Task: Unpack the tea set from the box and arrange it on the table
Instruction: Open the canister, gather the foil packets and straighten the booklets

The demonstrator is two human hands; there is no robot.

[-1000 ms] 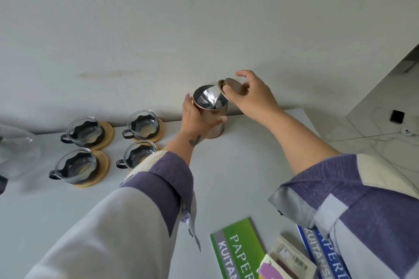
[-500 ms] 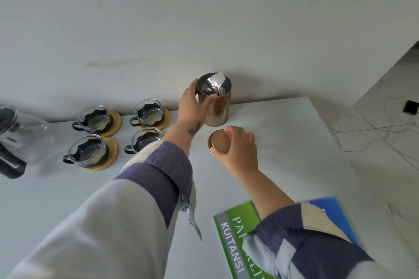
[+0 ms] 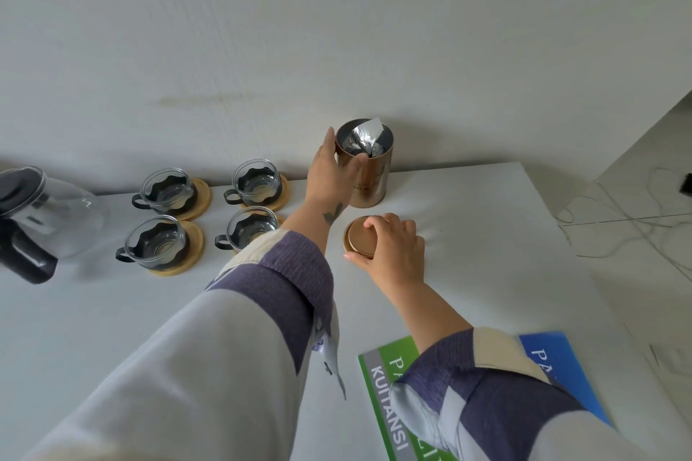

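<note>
At the bottom of the frame, nearest the camera, 2 booklets lie flat on the white table (image 3: 486, 221): a green booklet (image 3: 382, 393) and, to its right, a blue booklet (image 3: 561, 370), both partly covered by the right sleeve. They look unrelated to the tea set, pushed to the near edge out of the way.

At centre frame the right hand (image 3: 393, 251) rests over a copper lid (image 3: 359, 240) that lies flat on the table, thumb and fingers curled on its rim. It is probably being set down here, just in front of its tin, so it stays within reach.

Just beyond, the left hand (image 3: 329, 172) wraps the left side of the upright copper tea tin (image 3: 369, 176), thumb across the front, apparently steadying it. The tin stands open near the wall, a crumpled foil bag (image 3: 365, 140) poking out of its mouth.

In the middle left, 4 glass cups (image 3: 168, 191) sit on round wooden coasters (image 3: 196, 206) in a 2-by-2 block, handles all pointing left, a tidy arrangement that suggests they are already placed. At the far left edge a glass teapot (image 3: 56, 213) with a dark handle stands beside them. No box is in view.
</note>
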